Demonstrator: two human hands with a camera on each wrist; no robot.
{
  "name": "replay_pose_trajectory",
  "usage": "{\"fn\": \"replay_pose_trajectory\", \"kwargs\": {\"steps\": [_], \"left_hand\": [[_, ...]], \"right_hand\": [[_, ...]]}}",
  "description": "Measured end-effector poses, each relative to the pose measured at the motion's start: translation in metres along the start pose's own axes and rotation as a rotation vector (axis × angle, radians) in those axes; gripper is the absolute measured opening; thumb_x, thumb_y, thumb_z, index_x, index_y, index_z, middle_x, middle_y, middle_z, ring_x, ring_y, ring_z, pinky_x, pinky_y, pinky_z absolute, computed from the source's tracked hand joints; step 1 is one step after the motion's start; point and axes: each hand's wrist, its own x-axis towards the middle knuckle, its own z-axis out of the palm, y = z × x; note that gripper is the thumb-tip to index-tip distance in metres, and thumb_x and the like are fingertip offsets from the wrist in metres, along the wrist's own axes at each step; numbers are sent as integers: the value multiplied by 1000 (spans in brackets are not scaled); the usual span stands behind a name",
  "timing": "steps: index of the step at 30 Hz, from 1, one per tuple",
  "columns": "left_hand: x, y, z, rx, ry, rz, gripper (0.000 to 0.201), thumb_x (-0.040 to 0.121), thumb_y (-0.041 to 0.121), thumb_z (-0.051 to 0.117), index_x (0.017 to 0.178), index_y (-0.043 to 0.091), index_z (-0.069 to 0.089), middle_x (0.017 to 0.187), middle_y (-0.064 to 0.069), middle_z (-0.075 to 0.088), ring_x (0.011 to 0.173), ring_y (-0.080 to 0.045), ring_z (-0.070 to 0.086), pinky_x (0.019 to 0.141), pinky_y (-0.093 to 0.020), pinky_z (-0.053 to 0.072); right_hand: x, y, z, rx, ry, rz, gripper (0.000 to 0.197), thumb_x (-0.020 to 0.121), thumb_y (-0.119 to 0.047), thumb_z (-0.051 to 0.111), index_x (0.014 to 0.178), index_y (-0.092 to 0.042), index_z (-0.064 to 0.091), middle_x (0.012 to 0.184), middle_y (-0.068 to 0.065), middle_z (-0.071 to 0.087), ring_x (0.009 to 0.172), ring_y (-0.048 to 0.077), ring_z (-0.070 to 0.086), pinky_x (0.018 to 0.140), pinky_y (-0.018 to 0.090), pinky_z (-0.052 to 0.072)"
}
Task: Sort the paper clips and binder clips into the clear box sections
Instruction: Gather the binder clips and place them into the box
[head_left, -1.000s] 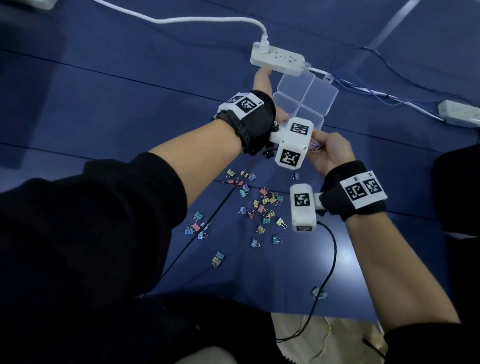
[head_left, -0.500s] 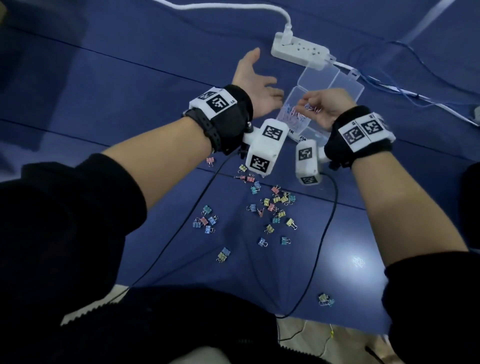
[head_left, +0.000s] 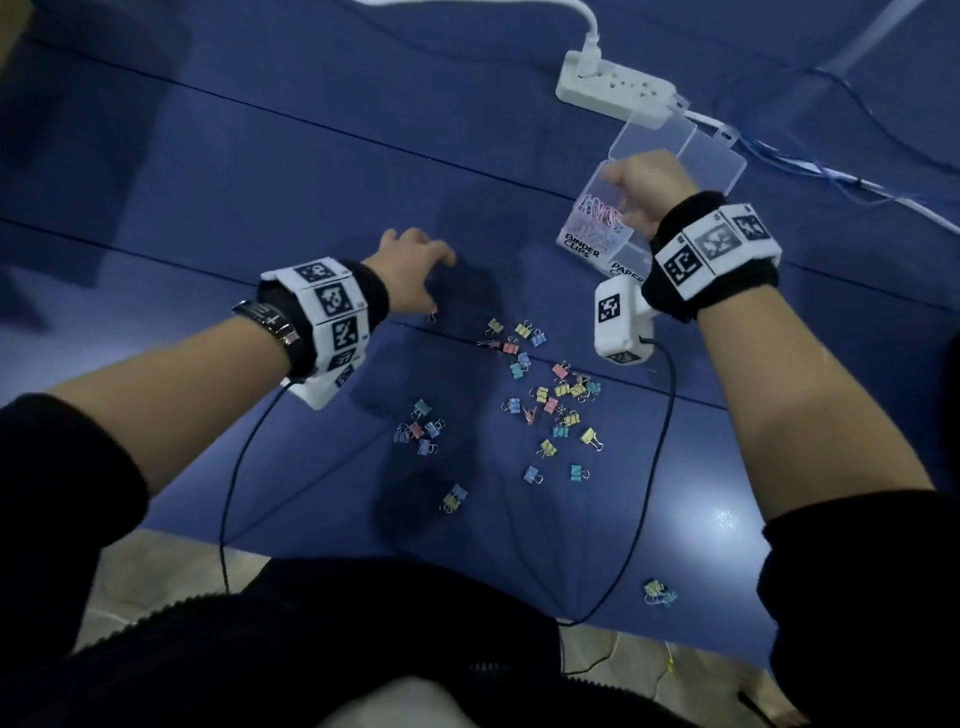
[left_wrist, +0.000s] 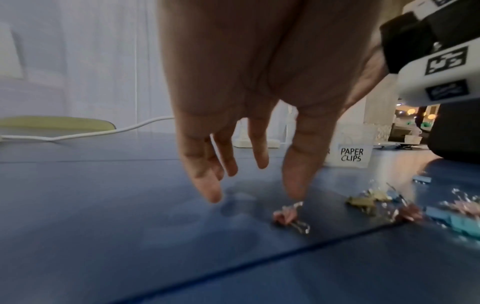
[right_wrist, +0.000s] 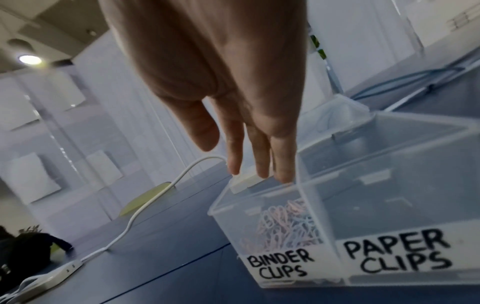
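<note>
Though labelled binder clips, section (right_wrist: 272, 224) holds pastel paper clips (right_wrist: 283, 228).

Blue table (head_left: 260, 171), coloured binder clips (head_left: 550, 400) scattered near the middle, clear box (head_left: 675, 150) set far right, white power strip (head_left: 613, 88) placed beyond it

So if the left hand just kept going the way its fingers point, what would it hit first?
Probably the blue mat. The left hand points down with open fingers, and a pink binder clip lies just beside the fingertips.
</note>
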Motion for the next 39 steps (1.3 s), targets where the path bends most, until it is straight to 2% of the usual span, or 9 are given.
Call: {"fn": "replay_pose_trajectory", "kwargs": {"steps": [3, 6, 12, 15, 19, 24, 30, 33, 39], "left_hand": [[-2, -8, 12, 51, -52, 47, 78, 78, 12, 66, 146, 21, 26, 145, -13, 29, 131, -37, 26, 110, -47, 32], [-4, -1, 20, 80, -61, 94, 80, 77, 10, 67, 145, 24, 27, 140, -12, 31, 127, -36, 29, 106, -46, 36], [-14, 16, 37, 15, -44, 151, 43, 83, -9, 45, 121, 10, 54, 124, -16, 47, 112, -33, 46, 95, -41, 44], [-21, 21, 43, 0, -99, 194, 41, 83, -9, 46, 119, 8, 55, 120, -15, 52, 100, -27, 50, 91, -36, 46], [-40, 27, 55, -25, -219, 253, 46, 84, -4, 50, 128, 11, 48, 119, -12, 53, 87, -16, 46, 87, -32, 47], [-61, 23, 58, -144, -201, 287, 47, 85, 7, 60, 130, 13, 47, 126, -9, 52, 98, -16, 52, 88, -23, 42], [-87, 0, 62, -6, -59, 155, 57, 83, 27, 65, 134, 20, 41, 130, -10, 41, 121, -28, 39, 103, -35, 37], [-100, -9, 65, -32, -130, 60, 80, 73, 35, 75, 139, 20, 32, 131, -12, 33, 118, -32, 45, 100, -38, 42], [-119, -7, 80, -55, -243, 15, 117, 58, 26, 87, 147, 27, 10, 136, -13, 23, 115, -36, 49, 97, -40, 46]], "right_hand": [[-13, 16, -3, 89, 121, -216, 28, 85, 5, 38, 99, 0, 62, 98, 12, 63, 87, 12, 58, 73, 25, 50], [-40, 45, -11, 354, 267, -321, 42, 76, 17, 37, 90, -14, 62, 85, -7, 65, 80, 2, 58, 78, 14, 48], [-88, 103, -18, 726, 280, -162, 44, 77, 21, 33, 78, -14, 60, 62, -10, 71, 67, 4, 66, 68, 16, 53], [-99, 127, -9, 448, 244, -115, 37, 79, 17, 42, 96, -10, 61, 89, -2, 71, 82, 10, 61, 68, 15, 51], [-95, 145, 11, -349, 85, -112, 53, 80, 10, 44, 129, -8, 47, 141, 11, 42, 129, 27, 38, 108, 31, 27], [-104, 142, 39, -387, -82, -204, 48, 87, 8, 38, 133, -7, 43, 148, 9, 34, 137, 28, 29, 116, 33, 20], [-150, 161, 15, -17, 43, -241, 50, 84, 15, 35, 125, -9, 51, 139, 4, 47, 129, 21, 43, 111, 27, 31], [-185, 180, -10, -24, 109, -148, 44, 84, 12, 44, 122, -9, 52, 124, 4, 55, 102, 29, 55, 83, 6, 39], [-243, 232, -17, -225, 130, 384, 58, 74, 4, 62, 126, -14, 44, 128, 22, 41, 92, 31, 49, 77, 27, 37]]}}
